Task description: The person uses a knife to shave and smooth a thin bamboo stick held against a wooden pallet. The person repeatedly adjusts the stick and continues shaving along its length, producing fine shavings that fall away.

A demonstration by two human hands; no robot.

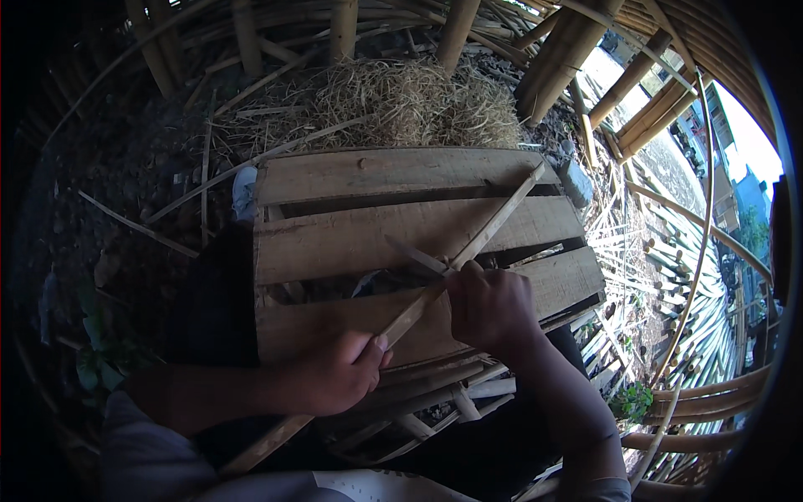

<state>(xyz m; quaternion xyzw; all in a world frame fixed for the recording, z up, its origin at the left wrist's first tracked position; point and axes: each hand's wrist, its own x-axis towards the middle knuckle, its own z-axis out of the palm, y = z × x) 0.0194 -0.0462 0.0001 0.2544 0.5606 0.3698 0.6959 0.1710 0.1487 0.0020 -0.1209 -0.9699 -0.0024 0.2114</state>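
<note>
A long split bamboo strip (407,316) runs diagonally from my lap up over a slatted wooden crate (335,243). My left hand (351,375) is closed round its lower part, thumb along the top. My right hand (492,311) is a fist on the handle of a knife, just right of the strip. The knife blade (417,256) points up and left, crossing the strip at about its middle and touching it there. Its handle is hidden inside my fingers. The strip's far end lies over the crate's top slats.
A heap of dry shavings (410,105) lies beyond the crate, with upright bamboo posts (343,31) behind it. Many cut bamboo poles (690,318) are stacked at the right. Loose strips (138,223) litter the ground at the left. My legs flank the crate.
</note>
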